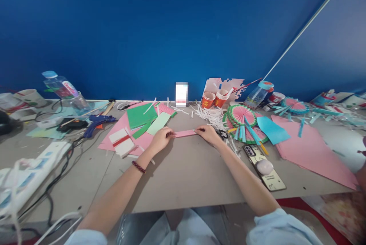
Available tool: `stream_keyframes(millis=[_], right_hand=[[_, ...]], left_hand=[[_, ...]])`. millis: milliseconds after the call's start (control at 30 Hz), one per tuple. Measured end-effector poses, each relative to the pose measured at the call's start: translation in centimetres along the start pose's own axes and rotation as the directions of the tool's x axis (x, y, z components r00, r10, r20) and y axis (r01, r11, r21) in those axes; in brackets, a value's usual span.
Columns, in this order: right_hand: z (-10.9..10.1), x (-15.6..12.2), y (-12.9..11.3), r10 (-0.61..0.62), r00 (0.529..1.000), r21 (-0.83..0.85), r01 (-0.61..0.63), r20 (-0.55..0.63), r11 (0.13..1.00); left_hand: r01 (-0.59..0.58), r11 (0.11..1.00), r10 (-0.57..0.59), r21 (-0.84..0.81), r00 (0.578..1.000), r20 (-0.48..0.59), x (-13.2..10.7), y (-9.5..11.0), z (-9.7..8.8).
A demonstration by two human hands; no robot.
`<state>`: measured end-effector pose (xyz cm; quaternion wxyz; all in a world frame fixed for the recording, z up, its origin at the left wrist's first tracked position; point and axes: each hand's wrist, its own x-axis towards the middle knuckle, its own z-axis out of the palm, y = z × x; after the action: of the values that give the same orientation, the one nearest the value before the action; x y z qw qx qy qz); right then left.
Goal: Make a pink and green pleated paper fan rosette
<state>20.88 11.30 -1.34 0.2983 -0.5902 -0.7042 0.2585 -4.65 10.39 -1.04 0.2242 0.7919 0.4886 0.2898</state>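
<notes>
A narrow pink paper strip (184,133) stretches between my two hands, just above the grey table (183,176). My left hand (163,138) pinches its left end, fingers closed. At the right end, my right hand (208,133) grips the strip between thumb and fingers. Left of my left hand lie a light green paper piece (159,123), a green sheet (140,116) and a white pack with a red band (122,142). Black-handled scissors (222,134) lie beside my right hand, partly hidden. Beyond them sits a folded-paper watermelon fan (241,117).
White paper shreds (210,115) and two red paper cups (208,100) stand at the back. A phone (265,168) and pink sheets (309,149) are to the right. Leftward lie a blue glue gun (98,122), a tilted bottle (61,87), a power strip (37,172) and cables.
</notes>
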Motion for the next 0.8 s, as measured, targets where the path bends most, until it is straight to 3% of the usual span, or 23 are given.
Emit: stream_keyframes(millis=[400,600,800], right_hand=[[0.0,-0.3,-0.4,-0.028,1.0,-0.008,0.028,-0.002,1.0],[0.1,-0.4,-0.4,-0.028,1.0,-0.006,0.028,-0.008,1.0],[-0.1,-0.5,-0.7,-0.033,0.999,0.005,0.033,-0.004,0.999]], left_hand=[[0.012,0.999,-0.012,-0.036,1.0,-0.004,0.2,-0.2,-0.2],[-0.015,0.997,0.018,-0.071,0.998,0.053,0.4,-0.9,-0.5],[0.047,0.996,-0.041,-0.081,0.996,0.074,0.4,-0.9,-0.5]])
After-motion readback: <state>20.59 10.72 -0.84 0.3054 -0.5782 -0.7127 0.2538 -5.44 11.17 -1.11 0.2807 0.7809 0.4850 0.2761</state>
